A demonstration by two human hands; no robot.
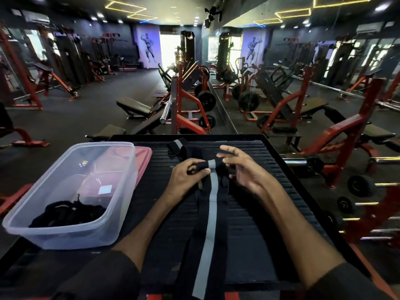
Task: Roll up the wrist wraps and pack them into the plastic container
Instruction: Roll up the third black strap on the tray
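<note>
A long black wrist wrap with a grey centre stripe (208,230) lies along the black ribbed platform (259,213), running toward me. Its far end is rolled into a small coil (211,164). My left hand (186,176) pinches the coil's left side. My right hand (242,167) touches its right side with the fingers partly spread. A second black wrap with a grey stripe (180,148) lies loose just beyond the hands. The clear plastic container (65,237) stands at the left, with dark rolled wraps (67,213) in its near end.
A pink lid (144,158) lies beside and under the container's far end. The platform has a raised rim (279,156). Beyond it are red and black gym benches (134,108), a barbell end (165,114) and weight plates (206,100). A mirror wall runs on the right.
</note>
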